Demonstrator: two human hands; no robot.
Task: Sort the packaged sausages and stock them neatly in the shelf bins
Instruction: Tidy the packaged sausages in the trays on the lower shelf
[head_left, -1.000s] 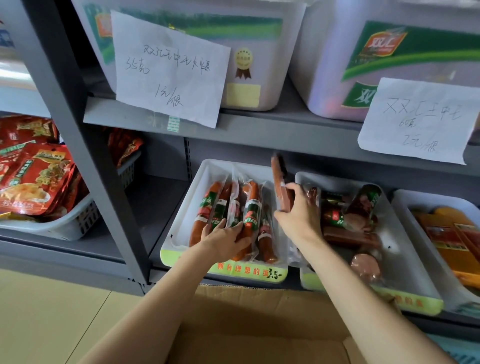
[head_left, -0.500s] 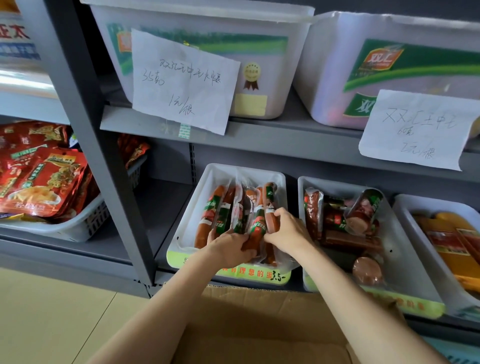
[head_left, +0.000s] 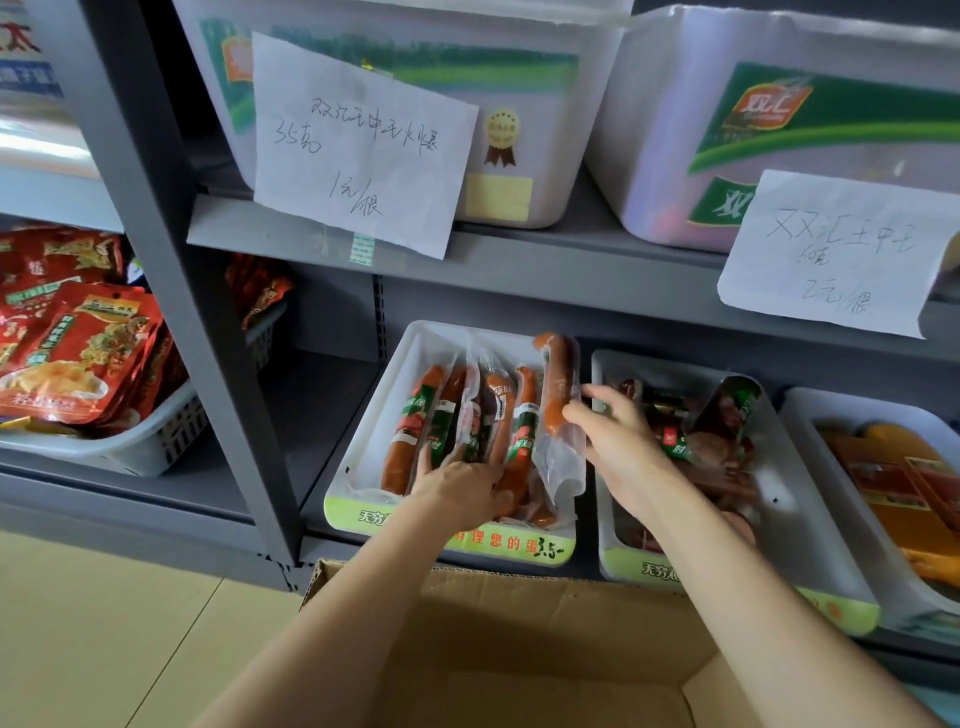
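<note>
Standing close to the shelf, the person is working at the white bin (head_left: 363, 415) on the lower shelf, where several packed sausages are lying side by side. The left hand (head_left: 457, 488) is pressing flat on the row of sausages (head_left: 452, 415), fingers spread and holding nothing. The right hand (head_left: 613, 441) is pinching one vacuum-packed sausage (head_left: 558, 384) at its middle, thumb on the front side, and is keeping it almost upright at the right edge of the row, its top rising above the others. This pack is looking light; the sausage inside seems firm, but the clear film around it is soft and probably slippery, and the loose empty flap at the bottom is bending. I think the hold should be on the sausage body, not on the film. The neighbouring bin (head_left: 810, 545) is holding mixed packs.
</note>
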